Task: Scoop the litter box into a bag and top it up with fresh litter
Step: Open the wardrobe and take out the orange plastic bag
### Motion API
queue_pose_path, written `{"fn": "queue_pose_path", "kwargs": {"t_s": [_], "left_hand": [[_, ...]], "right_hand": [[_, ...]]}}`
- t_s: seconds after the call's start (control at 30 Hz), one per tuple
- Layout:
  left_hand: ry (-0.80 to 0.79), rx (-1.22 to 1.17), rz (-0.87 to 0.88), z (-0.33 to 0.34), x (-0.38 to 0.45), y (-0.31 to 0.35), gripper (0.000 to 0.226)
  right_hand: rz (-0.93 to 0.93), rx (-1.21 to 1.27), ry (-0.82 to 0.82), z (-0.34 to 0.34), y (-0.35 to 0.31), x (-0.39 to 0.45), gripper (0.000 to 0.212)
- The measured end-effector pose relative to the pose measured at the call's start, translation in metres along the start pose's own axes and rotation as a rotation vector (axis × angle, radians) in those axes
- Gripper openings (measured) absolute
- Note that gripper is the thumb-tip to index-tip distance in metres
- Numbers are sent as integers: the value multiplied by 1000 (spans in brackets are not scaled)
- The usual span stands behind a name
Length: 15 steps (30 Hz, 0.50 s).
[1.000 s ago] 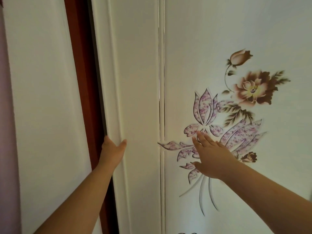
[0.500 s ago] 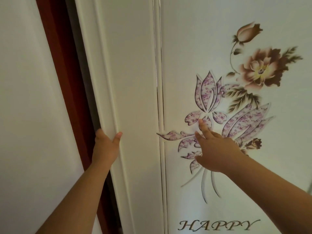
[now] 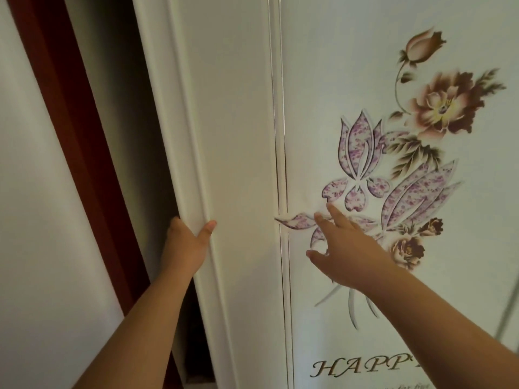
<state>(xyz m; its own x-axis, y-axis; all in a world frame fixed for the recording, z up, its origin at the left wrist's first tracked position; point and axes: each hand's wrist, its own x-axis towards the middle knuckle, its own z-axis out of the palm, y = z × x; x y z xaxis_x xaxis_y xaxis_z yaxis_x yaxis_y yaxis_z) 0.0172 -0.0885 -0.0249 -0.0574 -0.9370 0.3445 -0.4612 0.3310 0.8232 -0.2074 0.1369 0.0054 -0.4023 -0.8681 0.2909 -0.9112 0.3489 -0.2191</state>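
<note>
Two hands are at a white sliding door, and none of the task's things, the litter box, bag or litter, shows in the view. The left hand (image 3: 184, 249) grips the door's left edge (image 3: 193, 209): its thumb lies on the front face while its fingers wrap behind the edge, out of sight. The right hand (image 3: 345, 252) is spread open, fingers straight, reaching to the panel on the right (image 3: 365, 66); whether the fingertips touch it cannot be told.

That right panel carries a flower print (image 3: 398, 169) of purple speckled petals and brown blooms, with the gold letters "HAPP" (image 3: 362, 366) low down near the bottom edge. A thin vertical seam (image 3: 280, 136) separates it from the plain panel the left hand holds. Left of the gripped edge is a dark gap (image 3: 134, 136), then a reddish-brown frame strip (image 3: 64, 108), then a pale wall (image 3: 33, 220) at the far left.
</note>
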Motion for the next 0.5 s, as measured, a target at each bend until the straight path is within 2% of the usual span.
{"fn": "queue_pose_path", "kwargs": {"t_s": [0.33, 0.5], "left_hand": [[-39, 53, 22, -8, 3, -6, 83], [-60, 71, 47, -7, 2, -20, 86]], "right_hand": [[56, 181, 51, 38, -30, -7, 75], [96, 196, -2, 57, -53, -13, 79]]}}
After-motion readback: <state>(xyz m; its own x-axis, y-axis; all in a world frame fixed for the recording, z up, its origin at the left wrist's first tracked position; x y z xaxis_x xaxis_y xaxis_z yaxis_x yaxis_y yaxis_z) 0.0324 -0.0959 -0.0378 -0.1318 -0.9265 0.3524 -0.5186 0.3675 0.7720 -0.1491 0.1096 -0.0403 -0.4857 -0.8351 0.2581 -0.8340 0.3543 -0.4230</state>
